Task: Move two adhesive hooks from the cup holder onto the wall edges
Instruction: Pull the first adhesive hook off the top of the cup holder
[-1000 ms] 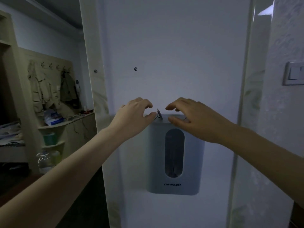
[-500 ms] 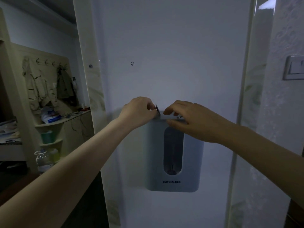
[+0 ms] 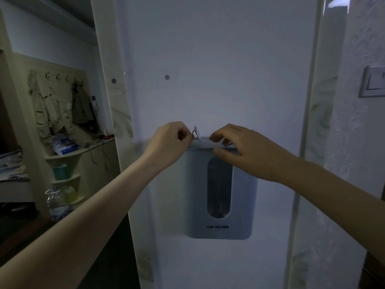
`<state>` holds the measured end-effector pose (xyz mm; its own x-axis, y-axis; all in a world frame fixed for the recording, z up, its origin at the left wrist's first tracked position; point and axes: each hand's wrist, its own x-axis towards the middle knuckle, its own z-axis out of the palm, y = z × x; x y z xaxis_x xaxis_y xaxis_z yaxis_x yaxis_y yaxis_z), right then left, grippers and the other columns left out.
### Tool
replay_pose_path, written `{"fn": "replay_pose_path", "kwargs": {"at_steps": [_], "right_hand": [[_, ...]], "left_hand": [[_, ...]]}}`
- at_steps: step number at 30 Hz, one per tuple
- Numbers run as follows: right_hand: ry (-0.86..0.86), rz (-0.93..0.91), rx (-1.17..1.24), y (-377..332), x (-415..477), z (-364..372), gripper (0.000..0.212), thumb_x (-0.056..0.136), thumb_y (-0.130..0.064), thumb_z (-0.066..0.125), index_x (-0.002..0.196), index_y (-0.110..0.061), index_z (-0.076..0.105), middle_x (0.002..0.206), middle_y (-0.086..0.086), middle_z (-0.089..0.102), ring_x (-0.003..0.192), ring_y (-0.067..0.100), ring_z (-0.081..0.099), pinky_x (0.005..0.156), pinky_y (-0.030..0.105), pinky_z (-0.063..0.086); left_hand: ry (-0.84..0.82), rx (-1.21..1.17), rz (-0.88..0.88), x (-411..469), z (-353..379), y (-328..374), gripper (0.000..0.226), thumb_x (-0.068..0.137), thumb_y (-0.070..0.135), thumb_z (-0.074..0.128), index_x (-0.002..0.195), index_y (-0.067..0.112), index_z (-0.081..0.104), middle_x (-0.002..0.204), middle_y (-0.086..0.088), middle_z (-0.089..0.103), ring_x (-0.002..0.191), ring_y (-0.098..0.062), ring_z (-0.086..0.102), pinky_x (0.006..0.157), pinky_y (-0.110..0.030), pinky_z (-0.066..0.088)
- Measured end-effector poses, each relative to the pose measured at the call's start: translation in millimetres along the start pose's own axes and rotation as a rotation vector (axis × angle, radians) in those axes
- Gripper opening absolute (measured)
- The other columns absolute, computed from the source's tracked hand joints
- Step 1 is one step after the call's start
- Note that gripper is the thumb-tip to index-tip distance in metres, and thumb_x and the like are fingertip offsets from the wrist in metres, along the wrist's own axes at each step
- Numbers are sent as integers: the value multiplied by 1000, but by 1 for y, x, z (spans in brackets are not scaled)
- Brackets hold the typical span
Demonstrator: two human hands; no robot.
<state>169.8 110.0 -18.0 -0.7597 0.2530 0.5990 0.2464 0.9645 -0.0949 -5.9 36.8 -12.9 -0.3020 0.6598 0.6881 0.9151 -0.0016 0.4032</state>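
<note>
1. Far left: a shelving unit [image 3: 62, 155] holds a blue-and-white bag and a green container; a clear water bottle [image 3: 56, 202] stands low beside it. Garments [image 3: 54, 109] hang from a row of wall hooks above.

2. Left wall edge [image 3: 116, 113]: a pale glossy strip bearing a small round sticker [image 3: 113, 80]. A second round sticker [image 3: 167, 77] sits on the white wall panel [image 3: 229, 69] to its right.

3. Left hand [image 3: 168, 140]: raised at the top left corner of the cup holder, fingers curled in and pinched on the wire of an adhesive hook [image 3: 196, 133]. The hook's clear round pad stands on edge, above the holder's top and touching it or nearly so.

4. Cup holder [image 3: 218, 197]: grey box fixed to the wall panel, upright, with a tall oval window and the lettering "CUP HOLDER" low on its face.

5. Right hand [image 3: 248, 151]: laid over the holder's top right, thumb against the front face, fingers bent down onto the lid. A second hook [image 3: 228, 144] shows as a thin wire beneath the fingers; whether they grip it cannot be told.

6. Right wall edge [image 3: 312, 142]: glossy strip. Far right, a wall switch [image 3: 373, 81].
</note>
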Motion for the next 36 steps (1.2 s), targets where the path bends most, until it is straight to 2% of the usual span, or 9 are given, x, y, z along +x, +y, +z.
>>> {"fn": "replay_pose_path", "kwargs": {"at_steps": [4, 8, 11, 13, 15, 18, 22, 32, 36], "right_hand": [[45, 40, 178, -7, -3, 5, 39, 88, -40, 47, 121, -21, 44, 121, -3, 52, 100, 9, 50, 86, 27, 43], [81, 81, 323, -18, -5, 14, 53, 84, -46, 50, 129, -22, 35, 126, -4, 48, 102, 10, 51, 90, 25, 38], [80, 100, 388, -27, -6, 18, 66, 78, -54, 50, 133, -22, 30, 122, -10, 45, 101, 7, 52, 80, 17, 39], [60, 93, 421, -31, -7, 20, 64, 78, -55, 49, 131, -23, 32, 116, -16, 43, 96, -1, 51, 74, 10, 40], [51, 62, 432, -35, -8, 22, 49, 80, -50, 51, 122, -29, 38, 106, -22, 45, 91, -9, 50, 70, 2, 40], [54, 24, 450, -40, -10, 24, 31, 82, -43, 55, 108, -33, 41, 98, -27, 47, 94, -12, 48, 71, -3, 36], [41, -7, 478, -45, -15, 29, 32, 82, -39, 57, 109, -25, 47, 96, -26, 50, 95, -10, 48, 72, -2, 37], [-52, -40, 443, -50, -27, 36, 51, 79, -41, 61, 123, -26, 42, 102, -31, 44, 100, -12, 43, 75, -2, 35], [-61, -41, 438, -51, -32, 37, 54, 78, -44, 61, 125, -27, 41, 104, -31, 44, 99, -13, 43, 77, -4, 32]], "left_hand": [[50, -44, 86, -17, -7, 3, 11, 85, 14, 56, 80, 8, 63, 77, 1, 62, 75, -16, 55, 67, -27, 41], [76, -102, 142, -37, -14, 6, 9, 86, 18, 59, 81, 12, 63, 74, 11, 60, 75, -3, 56, 66, -10, 39], [62, -146, 167, -52, -18, 9, 9, 85, 19, 60, 81, 12, 63, 75, 9, 62, 77, -5, 58, 68, -8, 39], [54, -145, 190, -59, -20, 11, 6, 85, 15, 60, 81, 10, 63, 77, 3, 63, 77, -9, 59, 68, -7, 39], [39, -150, 198, -65, -21, 12, 3, 84, 10, 61, 82, 10, 63, 78, 1, 63, 77, -10, 59, 69, -7, 39], [19, -183, 178, -74, -24, 10, 5, 83, 8, 61, 82, 12, 63, 75, 9, 61, 76, -9, 58, 69, -11, 40], [-26, -212, 131, -83, -23, 7, 5, 83, 12, 60, 83, 16, 62, 76, 16, 59, 79, -6, 59, 73, -20, 45], [-82, -277, 120, -104, -20, 7, 12, 86, 8, 56, 86, 4, 68, 71, -6, 72, 72, -16, 66, 72, -32, 49], [-85, -290, 133, -109, -21, 11, 15, 86, 5, 57, 87, 12, 70, 70, 16, 66, 72, 6, 63, 67, -8, 46]]}}
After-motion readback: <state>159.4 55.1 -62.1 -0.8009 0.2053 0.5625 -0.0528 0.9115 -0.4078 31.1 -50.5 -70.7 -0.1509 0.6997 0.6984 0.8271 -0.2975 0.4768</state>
